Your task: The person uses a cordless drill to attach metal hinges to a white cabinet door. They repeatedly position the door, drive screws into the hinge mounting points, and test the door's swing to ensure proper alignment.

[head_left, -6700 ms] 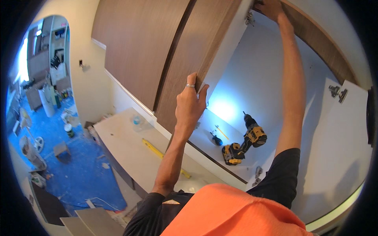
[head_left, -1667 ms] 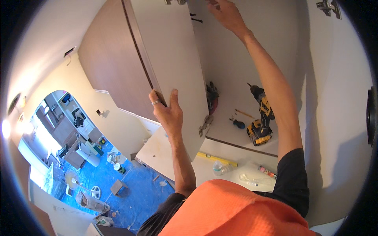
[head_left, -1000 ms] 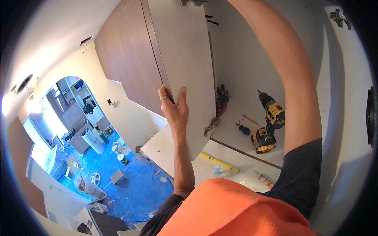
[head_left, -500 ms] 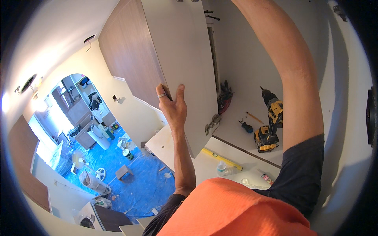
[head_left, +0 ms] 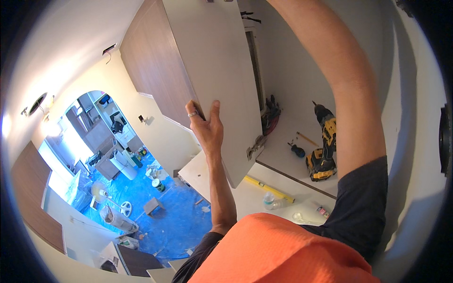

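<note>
Your view is bright at left, where a lamp glares and a window washes out; the cabinet sits dimmer, shadows streak the panel at right, and lines bend toward black corners

The door is off-white — drill black and yellow (sheeting blue).

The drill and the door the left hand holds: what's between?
Between the drill and the door, the head view shows a blue-handled tool, a pencil-like stick and, nearest the door, a dark-and-red bundle.
</note>
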`<state>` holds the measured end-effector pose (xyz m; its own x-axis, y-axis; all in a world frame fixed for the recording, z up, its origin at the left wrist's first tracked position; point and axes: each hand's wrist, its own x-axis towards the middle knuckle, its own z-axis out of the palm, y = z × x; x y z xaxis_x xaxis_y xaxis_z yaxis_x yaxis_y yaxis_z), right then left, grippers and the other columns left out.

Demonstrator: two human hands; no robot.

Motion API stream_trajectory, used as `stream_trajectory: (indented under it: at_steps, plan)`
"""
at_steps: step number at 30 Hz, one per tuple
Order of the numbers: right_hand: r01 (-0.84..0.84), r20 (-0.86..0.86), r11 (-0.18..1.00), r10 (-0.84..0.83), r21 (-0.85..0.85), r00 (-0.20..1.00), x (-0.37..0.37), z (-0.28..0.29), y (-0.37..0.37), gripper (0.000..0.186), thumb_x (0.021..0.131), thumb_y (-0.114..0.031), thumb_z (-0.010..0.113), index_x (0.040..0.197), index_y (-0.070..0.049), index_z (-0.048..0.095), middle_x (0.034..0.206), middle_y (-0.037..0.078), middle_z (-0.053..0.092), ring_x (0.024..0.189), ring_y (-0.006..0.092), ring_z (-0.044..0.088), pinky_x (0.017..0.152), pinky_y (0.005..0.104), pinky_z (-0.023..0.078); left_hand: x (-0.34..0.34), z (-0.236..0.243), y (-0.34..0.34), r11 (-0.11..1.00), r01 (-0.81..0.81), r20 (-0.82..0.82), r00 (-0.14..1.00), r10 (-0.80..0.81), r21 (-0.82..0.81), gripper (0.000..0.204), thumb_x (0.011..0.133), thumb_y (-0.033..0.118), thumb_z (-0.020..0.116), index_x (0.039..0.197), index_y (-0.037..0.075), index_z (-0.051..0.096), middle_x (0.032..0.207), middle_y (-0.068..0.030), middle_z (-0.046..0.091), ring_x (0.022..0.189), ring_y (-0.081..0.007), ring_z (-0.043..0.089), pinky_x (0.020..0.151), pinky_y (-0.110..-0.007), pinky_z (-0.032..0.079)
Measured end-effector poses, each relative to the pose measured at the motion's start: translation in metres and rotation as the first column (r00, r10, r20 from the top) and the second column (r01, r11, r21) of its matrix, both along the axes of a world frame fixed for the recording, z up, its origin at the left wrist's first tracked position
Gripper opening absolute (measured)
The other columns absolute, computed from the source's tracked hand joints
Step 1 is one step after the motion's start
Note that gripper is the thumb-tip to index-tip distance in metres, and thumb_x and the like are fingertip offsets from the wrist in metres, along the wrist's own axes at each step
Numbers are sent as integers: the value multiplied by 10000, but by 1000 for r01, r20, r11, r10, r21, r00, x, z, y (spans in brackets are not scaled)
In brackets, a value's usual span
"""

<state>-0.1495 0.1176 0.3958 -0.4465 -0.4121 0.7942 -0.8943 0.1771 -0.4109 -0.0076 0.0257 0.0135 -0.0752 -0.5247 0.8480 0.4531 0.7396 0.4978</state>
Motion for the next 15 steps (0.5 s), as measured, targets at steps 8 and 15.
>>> stream_trajectory:
  at_steps: [8,15]
  plan:
    - [-11,-470,905,-210,-425,857,58,-113,87,388,939,-142,648,1279,44,637,892,173,723,707,230,685,597,361,546,4,1,4,999,-12,18,1000,11,36,372,952,142,732,1186,3,477,974,-146,690,904,-200,609,873,-316,489]
    - [-121,-320,594,-242,-795,916,89,-389,150,254,982,-11,639,1214,67,574,905,135,683,731,217,687,635,306,587,-6,-2,-13,995,-77,-18,997,76,-59,434,939,179,756,1222,-37,510,1055,-188,666,982,-245,607,921,-370,491]
